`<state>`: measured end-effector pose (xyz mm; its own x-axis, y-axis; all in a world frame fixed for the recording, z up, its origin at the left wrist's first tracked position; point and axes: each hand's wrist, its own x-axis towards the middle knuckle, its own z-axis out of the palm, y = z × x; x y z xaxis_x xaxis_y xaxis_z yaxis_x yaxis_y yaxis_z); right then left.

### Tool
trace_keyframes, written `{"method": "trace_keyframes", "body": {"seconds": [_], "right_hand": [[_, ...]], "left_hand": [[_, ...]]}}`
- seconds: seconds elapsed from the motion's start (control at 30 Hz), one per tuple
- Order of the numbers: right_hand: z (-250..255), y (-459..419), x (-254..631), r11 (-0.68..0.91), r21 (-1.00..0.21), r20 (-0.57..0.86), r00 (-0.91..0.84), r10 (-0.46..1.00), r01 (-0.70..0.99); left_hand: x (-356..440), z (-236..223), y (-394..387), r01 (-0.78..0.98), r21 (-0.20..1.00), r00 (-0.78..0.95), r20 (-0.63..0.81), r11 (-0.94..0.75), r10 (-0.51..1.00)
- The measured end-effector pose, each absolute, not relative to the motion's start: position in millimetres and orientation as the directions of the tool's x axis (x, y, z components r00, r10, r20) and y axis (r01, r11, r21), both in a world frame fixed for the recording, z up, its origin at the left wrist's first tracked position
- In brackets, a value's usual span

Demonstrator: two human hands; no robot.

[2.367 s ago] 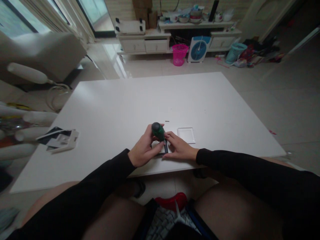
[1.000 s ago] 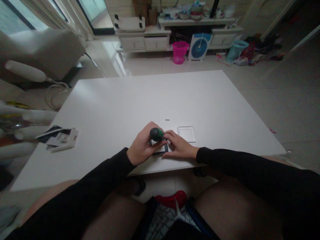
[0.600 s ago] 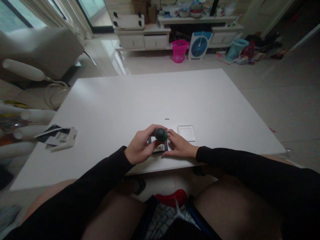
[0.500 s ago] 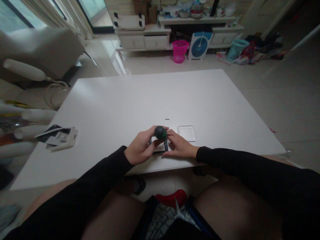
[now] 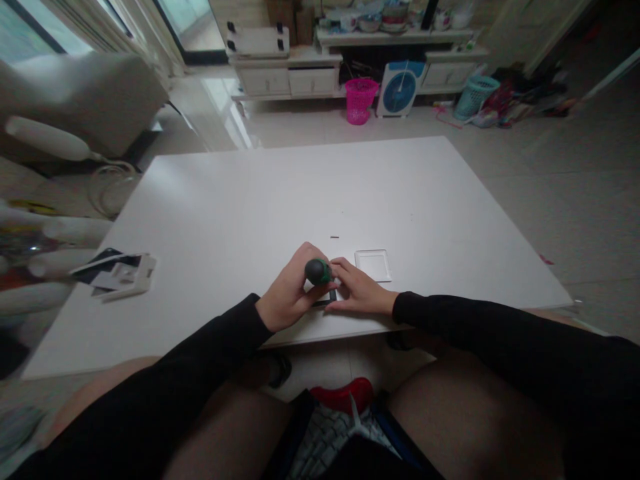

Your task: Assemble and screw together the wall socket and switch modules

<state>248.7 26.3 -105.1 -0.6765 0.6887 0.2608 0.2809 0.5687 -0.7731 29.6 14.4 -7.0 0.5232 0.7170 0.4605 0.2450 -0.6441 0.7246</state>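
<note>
Wrapped round the black and green handle of a screwdriver (image 5: 317, 271) is my left hand (image 5: 295, 293). The tool is seen from above, handle end toward me, and its tip is hidden. Below it lies a wall socket (image 5: 333, 294) with a dark frame, mostly covered by my hands near the table's front edge. My right hand (image 5: 357, 288) grips the socket's right side, fingertips close to the screwdriver. Just beyond the right hand lies a clear square cover frame (image 5: 373, 265), and a small dark screw-like piece (image 5: 335, 237) is farther back.
The white table (image 5: 240, 213) stretches ahead. At its left end lie white and dark plate parts (image 5: 125, 277). On the floor beyond are a pink basket (image 5: 361, 100), a blue and white fan (image 5: 400, 90) and a cabinet (image 5: 270, 81).
My left hand and the screwdriver handle have shifted slightly, the handle end leaning more to the left. The left hand now covers more of the socket. My right hand stays in place.
</note>
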Motion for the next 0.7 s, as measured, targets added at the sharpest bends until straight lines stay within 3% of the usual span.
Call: {"method": "trace_keyframes", "body": {"seconds": [0.1,0.3,0.53,0.7], "right_hand": [[-105.5,26.4,249.1,0.575,-0.771,0.269,-0.680,0.682,0.272],[-106.2,26.0,250.4,0.564,-0.770,0.247,-0.677,0.693,0.297],[-108.7,26.8,250.9,0.578,-0.763,0.262,-0.680,0.685,0.288],[-107.8,26.6,250.4,0.571,-0.767,0.250,-0.683,0.686,0.293]], "left_hand": [[28.2,-6.3,15.4,0.298,0.716,0.495,0.450,-0.632,0.743],[26.1,-7.6,13.6,0.244,0.812,0.417,0.405,-0.530,0.813],[24.4,-7.1,13.1,0.264,0.730,0.549,0.423,-0.630,0.721],[24.3,-5.9,12.5,0.217,0.775,0.560,0.399,-0.594,0.726]]}}
